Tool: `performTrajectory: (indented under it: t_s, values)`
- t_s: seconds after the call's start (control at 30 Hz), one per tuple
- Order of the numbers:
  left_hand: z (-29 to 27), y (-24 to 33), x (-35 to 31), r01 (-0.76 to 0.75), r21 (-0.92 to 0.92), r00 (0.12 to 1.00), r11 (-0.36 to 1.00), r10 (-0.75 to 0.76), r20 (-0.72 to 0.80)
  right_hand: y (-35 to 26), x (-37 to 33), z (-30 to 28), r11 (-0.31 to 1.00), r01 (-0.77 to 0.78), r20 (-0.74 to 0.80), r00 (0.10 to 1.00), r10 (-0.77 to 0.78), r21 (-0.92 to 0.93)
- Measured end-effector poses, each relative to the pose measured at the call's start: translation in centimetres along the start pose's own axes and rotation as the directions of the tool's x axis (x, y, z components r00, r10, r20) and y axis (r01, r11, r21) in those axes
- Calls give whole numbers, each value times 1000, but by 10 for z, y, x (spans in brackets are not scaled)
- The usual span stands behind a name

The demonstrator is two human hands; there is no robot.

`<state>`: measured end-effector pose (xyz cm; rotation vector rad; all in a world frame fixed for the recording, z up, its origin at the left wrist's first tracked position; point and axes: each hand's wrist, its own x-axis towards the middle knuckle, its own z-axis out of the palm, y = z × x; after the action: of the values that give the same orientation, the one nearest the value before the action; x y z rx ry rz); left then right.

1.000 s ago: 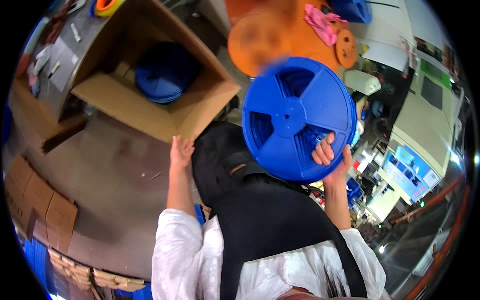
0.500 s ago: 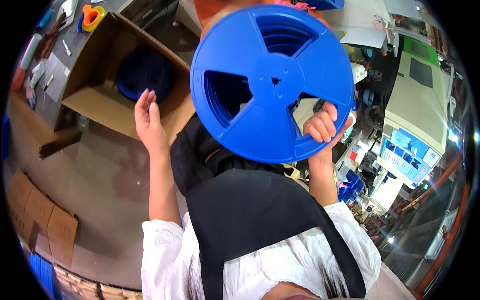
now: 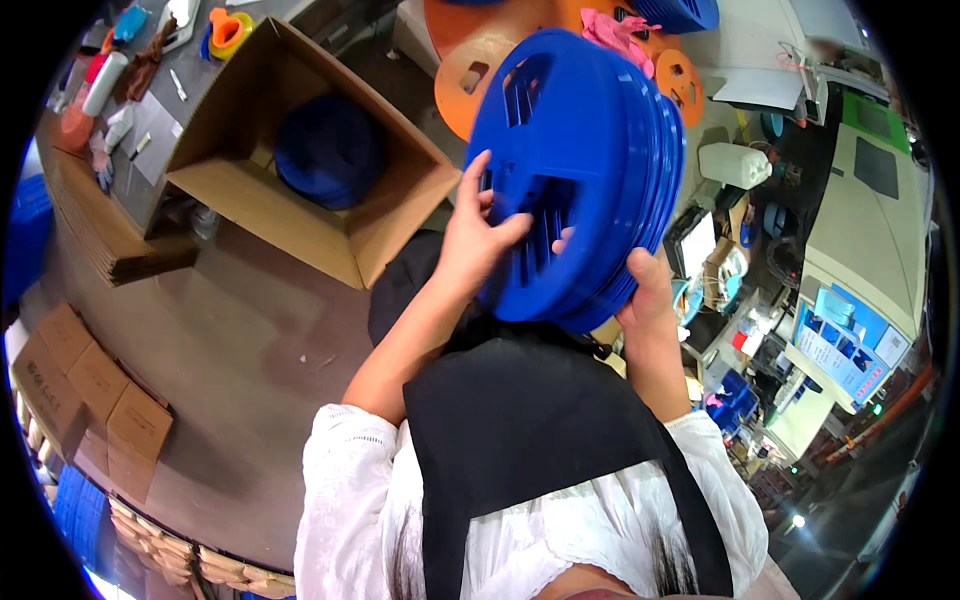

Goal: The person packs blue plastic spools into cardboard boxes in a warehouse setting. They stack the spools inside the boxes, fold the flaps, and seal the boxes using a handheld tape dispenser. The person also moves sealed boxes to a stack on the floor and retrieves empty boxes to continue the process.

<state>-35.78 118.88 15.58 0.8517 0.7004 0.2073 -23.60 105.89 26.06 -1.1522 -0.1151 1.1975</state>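
Note:
A stack of blue plastic reels (image 3: 622, 170) is tilted in front of my chest, its round face with window cut-outs turned to the left. My right hand (image 3: 648, 287) grips the stack at its lower right edge, thumb on the outside. A fingertip shows through one cut-out of the front reel. My left hand (image 3: 474, 236) is at the face of the stack, fingers and thumb spread near the cut-outs; whether it presses on the reel I cannot tell. To the left, an open cardboard box (image 3: 275, 222) holds more blue reels (image 3: 330, 150) deep inside.
Beyond the stack are orange discs (image 3: 462, 85) and a pink cloth (image 3: 615, 32). Flattened cartons (image 3: 110, 400) lie at lower left, folded cardboard (image 3: 120, 235) near the grey table (image 3: 225, 85). A white jug (image 3: 735, 165) and a green-and-beige machine (image 3: 850, 220) stand at right.
The reels have turned from facing me to showing their edges on the right. My left hand has moved from beside the box to the reel face. My right hand keeps its hold.

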Motion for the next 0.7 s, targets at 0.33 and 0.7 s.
performTrajectory:
  t_s: [0.33, 0.7]
  values:
    - [-41, 10, -32, -12, -886, 998, 464, 53, 14, -4, -16, -58, 999, -37, -365, 931, 28, -18]
    - [-36, 14, -17, -49, -894, 984, 445, 177, 34, -10, -23, -63, 999, -36, -494, 869, 25, -12]
